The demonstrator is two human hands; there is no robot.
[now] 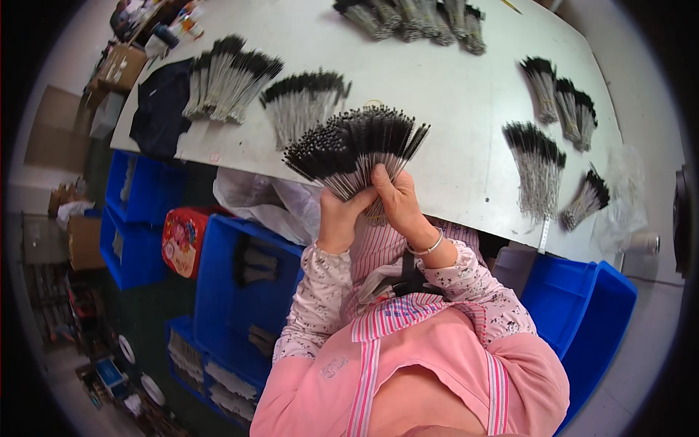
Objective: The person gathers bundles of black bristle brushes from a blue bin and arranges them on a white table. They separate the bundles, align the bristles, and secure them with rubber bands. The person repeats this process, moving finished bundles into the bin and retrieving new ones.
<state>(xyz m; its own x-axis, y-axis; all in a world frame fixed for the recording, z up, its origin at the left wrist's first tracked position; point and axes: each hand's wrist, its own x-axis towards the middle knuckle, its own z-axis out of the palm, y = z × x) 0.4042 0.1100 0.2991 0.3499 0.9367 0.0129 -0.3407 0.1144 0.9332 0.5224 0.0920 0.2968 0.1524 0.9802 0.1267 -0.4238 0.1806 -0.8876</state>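
A thick, fanned-out bundle of thin wire-stemmed brushes point(357, 146) with black bristle tips stands upright before me, at the table's near edge. My left hand point(341, 220) is closed round the stems from the left. From the right, my right hand point(400, 205) grips the same bundle, its thumb pressed on the stems just below the bristles. The lower ends of the stems are mostly hidden behind my hands. Just beyond, a looser bunch of similar brushes point(302, 105) lies on the white table point(437, 102).
More brush bundles lie at the far left point(231, 80), the back point(415, 18) and the right point(537, 171). A dark cloth point(162, 105) covers the left corner. Blue bins stand below at left point(211, 291) and right point(561, 298). A clear plastic bag point(626, 193) sits at the right edge.
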